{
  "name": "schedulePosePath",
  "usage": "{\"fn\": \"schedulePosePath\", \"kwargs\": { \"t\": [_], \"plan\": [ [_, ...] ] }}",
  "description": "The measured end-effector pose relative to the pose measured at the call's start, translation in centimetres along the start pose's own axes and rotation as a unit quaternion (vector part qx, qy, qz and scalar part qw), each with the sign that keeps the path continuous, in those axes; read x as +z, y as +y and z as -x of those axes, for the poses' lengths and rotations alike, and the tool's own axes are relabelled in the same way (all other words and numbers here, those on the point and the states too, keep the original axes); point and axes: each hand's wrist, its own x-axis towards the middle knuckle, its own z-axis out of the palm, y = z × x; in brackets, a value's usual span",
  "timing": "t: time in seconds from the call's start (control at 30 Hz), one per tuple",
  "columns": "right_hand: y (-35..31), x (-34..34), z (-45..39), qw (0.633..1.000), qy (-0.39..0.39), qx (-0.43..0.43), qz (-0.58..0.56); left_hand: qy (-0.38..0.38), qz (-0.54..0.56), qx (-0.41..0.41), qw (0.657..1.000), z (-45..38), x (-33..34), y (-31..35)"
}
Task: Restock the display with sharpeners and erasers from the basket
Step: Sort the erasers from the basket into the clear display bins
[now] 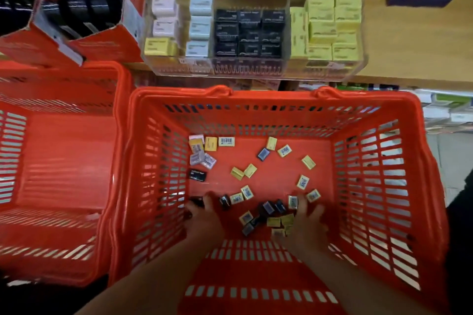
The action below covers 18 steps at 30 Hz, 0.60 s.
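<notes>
Reaching down into the red basket [389, 115], the left hand [204, 215] curls its fingers round a small black box [196, 201] near the left wall, while the right hand [307, 225] pinches a pale barcoded box [292, 201]. Around them small yellow and black boxes [245, 170] lie scattered over the basket floor. Beyond the far rim, the clear display [253, 69] holds stacked rows; a second red basket [61, 161] sits left.
</notes>
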Motion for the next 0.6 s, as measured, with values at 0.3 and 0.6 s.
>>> {"fn": "schedulePosePath", "kwargs": {
  "t": [0.3, 0.6],
  "plan": [
    [-1.3, -1.2, -3.1, 0.97, 0.109, -0.162, -0.142, 0.052, 0.155, 0.207, 0.965, -1.1, -1.3, 7.5],
    [-1.9, -7.4, -5.8, 0.982, 0.142, -0.103, 0.076, 0.14, -0.013, 0.259, 0.956, -3.5, -5.4, 3.9]
  ]
}}
